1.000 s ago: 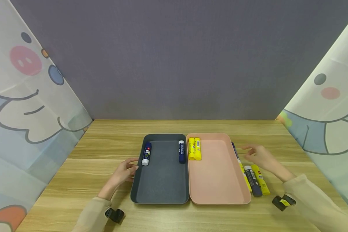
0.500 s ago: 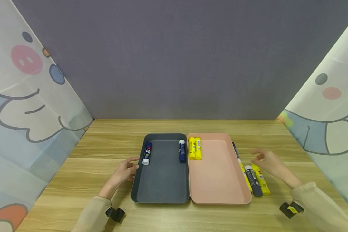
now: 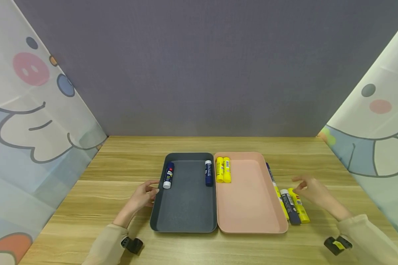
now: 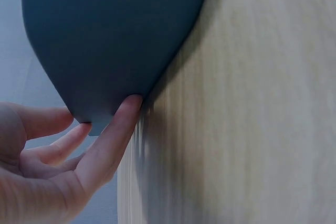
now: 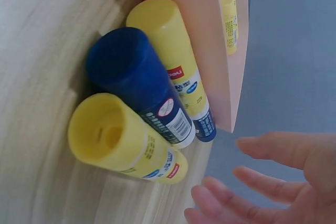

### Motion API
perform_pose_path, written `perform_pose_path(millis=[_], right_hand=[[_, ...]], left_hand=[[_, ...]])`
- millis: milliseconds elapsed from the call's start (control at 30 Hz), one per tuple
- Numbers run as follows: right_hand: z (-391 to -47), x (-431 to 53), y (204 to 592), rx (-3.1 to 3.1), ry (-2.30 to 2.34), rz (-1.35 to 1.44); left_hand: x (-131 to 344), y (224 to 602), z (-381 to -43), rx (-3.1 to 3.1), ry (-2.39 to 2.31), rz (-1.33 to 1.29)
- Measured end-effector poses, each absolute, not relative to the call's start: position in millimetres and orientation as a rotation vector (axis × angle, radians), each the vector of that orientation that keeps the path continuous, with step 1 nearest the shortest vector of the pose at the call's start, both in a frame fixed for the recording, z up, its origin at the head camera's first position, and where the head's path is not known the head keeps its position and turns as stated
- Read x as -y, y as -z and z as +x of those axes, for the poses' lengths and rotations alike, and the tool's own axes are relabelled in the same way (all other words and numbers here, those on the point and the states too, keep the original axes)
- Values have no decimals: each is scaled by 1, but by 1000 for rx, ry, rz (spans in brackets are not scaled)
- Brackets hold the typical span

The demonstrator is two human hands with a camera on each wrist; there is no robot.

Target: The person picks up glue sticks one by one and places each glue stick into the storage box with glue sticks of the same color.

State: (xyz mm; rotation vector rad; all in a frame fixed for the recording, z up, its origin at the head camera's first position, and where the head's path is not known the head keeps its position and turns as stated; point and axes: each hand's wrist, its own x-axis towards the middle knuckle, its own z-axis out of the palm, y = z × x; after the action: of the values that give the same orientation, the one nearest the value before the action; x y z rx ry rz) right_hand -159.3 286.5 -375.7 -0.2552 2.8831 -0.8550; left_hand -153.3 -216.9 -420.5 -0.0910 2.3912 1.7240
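Note:
My left hand (image 3: 143,195) rests its fingertips against the left side of the dark grey tray (image 3: 185,227); the left wrist view shows them on its outer wall. In that tray lie two navy glue sticks, one at the left (image 3: 168,176) and one at the right (image 3: 208,173). My right hand (image 3: 313,189) hovers, holding nothing, by the far end of a yellow glue stick (image 5: 126,137). Next to it are a navy glue stick (image 5: 136,85) and another yellow one (image 5: 170,51) along the pink tray's outer wall. Beyond that, another navy one (image 5: 206,127) is partly hidden.
The pink tray (image 3: 252,226) stands against the grey tray's right side. Inside it, two yellow glue sticks (image 3: 220,170) lie side by side at the far left. Wood-grain tabletop (image 3: 129,158) surrounds both trays, with a grey panel (image 3: 205,73) behind.
My right hand has moved right and toward the near edge, from beside the pink tray to the outer yellow glue stick. My left hand stays at the grey tray.

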Motion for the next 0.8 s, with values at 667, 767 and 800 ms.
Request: perform_pose_path(millis=[667,767,800], right_hand=[[-159,-293,387,-2838,707,-200],[-159,-293,388,-2831,705,-190],[-159,-293,388,-2828,709,-188]], left_hand=[[217,420,-153,-2385,-1745,-95],[217,420,-153,-2381,-1749,-92],[217,420,-153,-2380,-1751,-94]])
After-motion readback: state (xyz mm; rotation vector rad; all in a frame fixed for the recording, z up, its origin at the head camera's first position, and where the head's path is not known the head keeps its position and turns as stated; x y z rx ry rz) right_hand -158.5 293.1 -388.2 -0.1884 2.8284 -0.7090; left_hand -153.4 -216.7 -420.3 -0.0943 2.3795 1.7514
